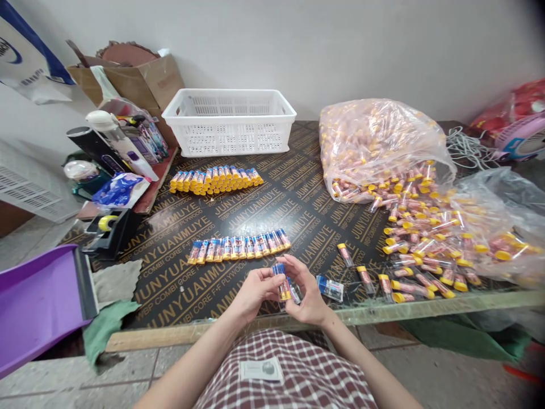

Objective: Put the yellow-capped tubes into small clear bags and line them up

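Note:
Close to the table's front edge, my left hand (258, 288) pinches a small tube (281, 282) with a blue printed wrapper and a yellow cap at its lower end. Curled around the tube's other side is my right hand (307, 291), its fingertips at the tube's top. Something clear and dark, partly hidden, shows between my right fingers and thumb. Just right of that hand lies a stack of blue-and-clear printed wrappers (330, 288). Beyond my hands runs a row of wrapped tubes (238, 247), side by side. Several unwrapped tubes (365, 279) with yellow caps lie to the right.
A piled group of wrapped tubes (216, 180) lies farther back, before a white plastic basket (234, 136). At right, a large clear bag (374, 125) spills a heap of unwrapped tubes (421, 238). A tape dispenser (111, 230) and purple dustpan (40, 307) are at left.

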Tool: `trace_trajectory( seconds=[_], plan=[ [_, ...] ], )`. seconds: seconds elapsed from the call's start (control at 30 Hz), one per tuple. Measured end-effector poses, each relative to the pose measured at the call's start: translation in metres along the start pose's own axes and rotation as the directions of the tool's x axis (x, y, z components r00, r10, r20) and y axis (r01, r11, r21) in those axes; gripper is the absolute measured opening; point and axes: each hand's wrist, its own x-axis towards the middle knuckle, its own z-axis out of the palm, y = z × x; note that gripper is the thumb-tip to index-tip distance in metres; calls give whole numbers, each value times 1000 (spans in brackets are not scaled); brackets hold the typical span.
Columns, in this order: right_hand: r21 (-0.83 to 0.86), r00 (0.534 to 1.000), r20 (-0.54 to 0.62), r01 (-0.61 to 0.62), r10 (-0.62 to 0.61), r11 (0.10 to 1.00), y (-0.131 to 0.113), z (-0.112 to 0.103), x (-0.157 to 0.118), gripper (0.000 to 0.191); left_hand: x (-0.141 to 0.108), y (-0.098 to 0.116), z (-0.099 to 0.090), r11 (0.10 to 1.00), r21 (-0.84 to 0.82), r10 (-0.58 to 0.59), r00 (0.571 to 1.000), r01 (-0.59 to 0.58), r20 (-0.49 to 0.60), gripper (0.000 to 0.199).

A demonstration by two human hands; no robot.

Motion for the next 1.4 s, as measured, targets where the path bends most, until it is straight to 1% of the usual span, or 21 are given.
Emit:
trace_trajectory(
  seconds=[0.23,0.33,0.4,0.43,0.47,0.5,0.57,0.6,0.63,0.67,0.7,0.77,0.87,0.97,1.03,1.1,1.13,1.2,1.27,1.33,1.4],
  plan=[
    [0,1000,3,10,-10,1000,-2,2,-2,89,-2,1,2,1000,-8,-1,1000,1,-3,38],
    [-62,999,36,27,-24,998,0,-6,5,87,2,-2,-1,1000,-1,14,1000,-14,-15,38],
    [-154,998,43,53,-47,987,7,-17,18,85,8,-6,-6,996,77,60,996,-55,-63,41],
    [-207,997,40,66,-59,976,13,-24,27,84,11,-8,-9,979,183,105,990,-86,-99,42],
    [-260,997,34,73,-67,963,21,-30,37,84,15,-12,-13,934,340,166,977,-113,-132,42],
    [-311,997,36,73,-65,948,29,-37,48,83,18,-15,-17,841,527,237,960,-126,-149,40],
    [-410,995,88,72,-39,909,48,-47,69,81,24,-22,-23,533,840,358,926,-102,-114,33],
    [-430,993,112,79,-34,899,57,-49,78,80,27,-25,-26,378,923,386,919,-78,-81,30],
    [-445,990,136,88,-30,891,65,-51,87,79,29,-28,-27,258,965,392,918,-52,-55,28],
    [-452,987,157,99,-31,886,73,-52,93,79,31,-31,-28,177,984,385,922,-31,-40,28],
    [-456,984,174,110,-33,883,79,-51,98,79,32,-33,-29,125,992,373,927,-17,-31,27],
    [-469,978,209,127,-30,874,86,-48,104,79,34,-35,-28,74,997,352,936,-8,-19,27],
    [-489,967,253,143,-16,861,87,-44,105,81,35,-35,-26,51,998,333,943,-37,18,26],
    [-511,957,290,154,1,846,79,-48,102,85,36,-35,-24,44,997,307,950,-65,48,21],
    [-618,970,235,100,62,780,72,-58,97,86,37,-35,-24,58,996,301,952,-73,52,16],
    [-757,986,76,-41,150,652,67,-75,89,82,38,-37,-25,86,993,303,951,-83,53,11],
    [-805,982,-29,-135,189,578,66,-86,84,77,39,-37,-25,97,991,306,950,-90,56,9],
    [-827,952,-191,-288,240,483,65,-110,71,65,39,-39,-26,99,990,311,948,-104,69,7],
    [-821,905,-306,-408,296,399,67,-131,56,53,39,-40,-26,77,990,312,946,-118,88,9],
    [-809,862,-359,-478,358,343,71,-146,42,43,39,-39,-26,49,990,307,946,-129,108,12],
    [-799,838,-366,-506,404,325,73,-152,31,36,38,-39,-25,36,990,297,948,-133,117,14]
  ],
)
